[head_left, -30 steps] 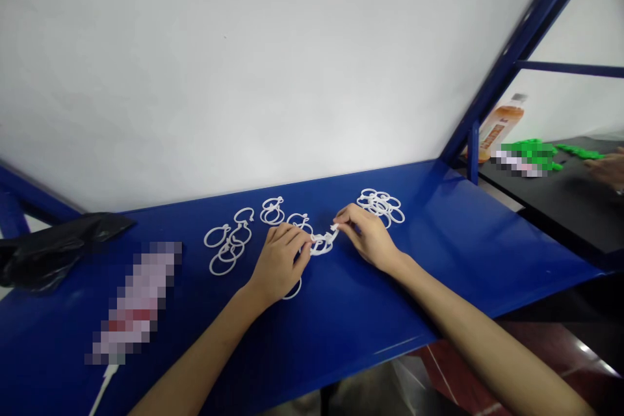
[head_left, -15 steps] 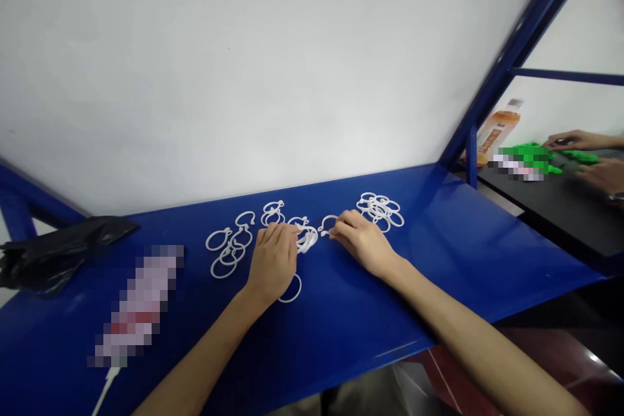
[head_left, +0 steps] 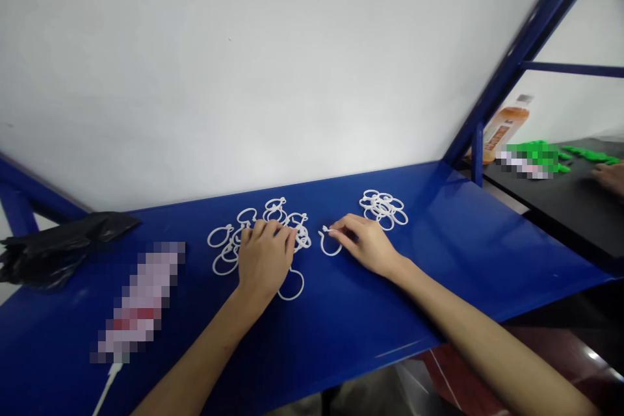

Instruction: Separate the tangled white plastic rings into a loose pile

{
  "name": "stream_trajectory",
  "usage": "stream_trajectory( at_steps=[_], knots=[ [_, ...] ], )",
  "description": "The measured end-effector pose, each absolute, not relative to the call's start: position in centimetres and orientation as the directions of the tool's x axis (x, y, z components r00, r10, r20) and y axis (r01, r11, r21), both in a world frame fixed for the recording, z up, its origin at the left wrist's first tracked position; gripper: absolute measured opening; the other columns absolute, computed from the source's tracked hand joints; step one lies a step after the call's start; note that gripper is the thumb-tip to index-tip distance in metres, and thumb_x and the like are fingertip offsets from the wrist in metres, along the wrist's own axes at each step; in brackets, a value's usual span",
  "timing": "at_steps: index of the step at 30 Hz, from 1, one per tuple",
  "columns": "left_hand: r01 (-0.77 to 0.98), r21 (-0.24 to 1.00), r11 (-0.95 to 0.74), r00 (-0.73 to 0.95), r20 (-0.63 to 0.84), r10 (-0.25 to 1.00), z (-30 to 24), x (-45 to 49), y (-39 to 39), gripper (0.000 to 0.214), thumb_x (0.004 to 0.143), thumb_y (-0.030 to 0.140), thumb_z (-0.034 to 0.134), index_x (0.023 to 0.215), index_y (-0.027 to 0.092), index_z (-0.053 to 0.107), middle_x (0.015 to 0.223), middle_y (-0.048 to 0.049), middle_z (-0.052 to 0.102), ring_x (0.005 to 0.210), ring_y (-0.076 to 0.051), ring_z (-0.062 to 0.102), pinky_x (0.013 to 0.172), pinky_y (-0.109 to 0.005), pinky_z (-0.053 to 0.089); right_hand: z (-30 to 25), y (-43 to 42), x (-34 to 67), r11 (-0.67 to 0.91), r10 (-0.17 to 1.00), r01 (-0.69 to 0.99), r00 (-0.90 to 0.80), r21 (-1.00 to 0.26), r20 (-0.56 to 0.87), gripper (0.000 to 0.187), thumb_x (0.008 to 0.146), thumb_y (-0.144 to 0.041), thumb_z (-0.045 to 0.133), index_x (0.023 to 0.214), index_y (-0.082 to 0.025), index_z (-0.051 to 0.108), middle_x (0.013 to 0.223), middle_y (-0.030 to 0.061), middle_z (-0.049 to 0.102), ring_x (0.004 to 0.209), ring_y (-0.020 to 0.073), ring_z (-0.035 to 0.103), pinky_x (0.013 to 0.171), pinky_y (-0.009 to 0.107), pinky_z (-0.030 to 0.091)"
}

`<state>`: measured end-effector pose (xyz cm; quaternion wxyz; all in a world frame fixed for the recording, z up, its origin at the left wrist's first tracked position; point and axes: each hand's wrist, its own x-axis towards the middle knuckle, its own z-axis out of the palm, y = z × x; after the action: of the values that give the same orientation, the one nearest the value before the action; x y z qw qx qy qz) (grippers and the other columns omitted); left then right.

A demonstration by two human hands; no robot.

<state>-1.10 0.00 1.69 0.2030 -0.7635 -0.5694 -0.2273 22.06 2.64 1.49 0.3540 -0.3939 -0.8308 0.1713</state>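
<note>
My right hand (head_left: 366,242) pinches a white plastic curtain ring (head_left: 329,253) at its top, between thumb and fingertips. The ring's open curve hangs toward me, with a small gap and clasp near my fingers. My left hand (head_left: 266,253) is curled, palm down, over a loose pile of similar rings (head_left: 221,273); its fingertips are hidden, so what they hold does not show. One single ring (head_left: 291,299) lies just below that hand. To the right, beyond my right hand, several rings form a separate overlapping pile (head_left: 383,211).
A black plastic bag (head_left: 68,247) and a blurred pinkish item (head_left: 143,296) with a white cable (head_left: 106,390) lie left on the blue table (head_left: 370,325). Blue frame bars (head_left: 511,71) stand right. Beyond are a bottle (head_left: 504,130), green pieces (head_left: 589,155) and another person's hand (head_left: 609,177).
The ring in my right hand has turned, its curve now toward me instead of the wall. My left hand has shifted slightly left over the pile. The other person's hands have mostly left view.
</note>
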Motion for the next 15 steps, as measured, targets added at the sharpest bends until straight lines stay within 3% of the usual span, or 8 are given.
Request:
stream_trajectory(
  at_steps=[9, 15],
  knots=[
    [0.961, 0.037, -0.276, 0.194, 0.618, 0.762, 2.07, -1.11, 0.01, 0.032, 0.097, 0.041, 0.053, 0.073, 0.022, 0.056, 0.061, 0.001, 0.06, 0.064, -0.02, 0.056, 0.075, -0.038, 0.036, 1.62, 2.56, 22.01, 0.64, 0.767, 0.522, -0.478, -0.563, 0.429, 0.016, 0.099, -0.029, 0.053, 0.099, -0.02, 0.066, 0.092, 0.004, 0.069, 0.078, 0.0148, 0.063, 0.071, 0.028, 0.051],
    [0.93, 0.046, -0.365, 0.264, 0.608, 0.749, 2.07, -0.73, -0.11, 0.039, 0.1, 0.035, 0.046, 0.064, 0.021, 0.05, 0.064, 0.0006, 0.061, 0.068, -0.018, 0.058, 0.072, -0.035, 0.035, 1.26, 2.78, 21.99, 0.611, 0.79, 0.553, -0.468, -0.567, 0.396, 0.015, 0.099, -0.028, 0.053, 0.106, -0.02, 0.064, 0.097, 0.005, 0.07, 0.079, 0.0155, 0.066, 0.072, 0.03, 0.052]
  ],
)
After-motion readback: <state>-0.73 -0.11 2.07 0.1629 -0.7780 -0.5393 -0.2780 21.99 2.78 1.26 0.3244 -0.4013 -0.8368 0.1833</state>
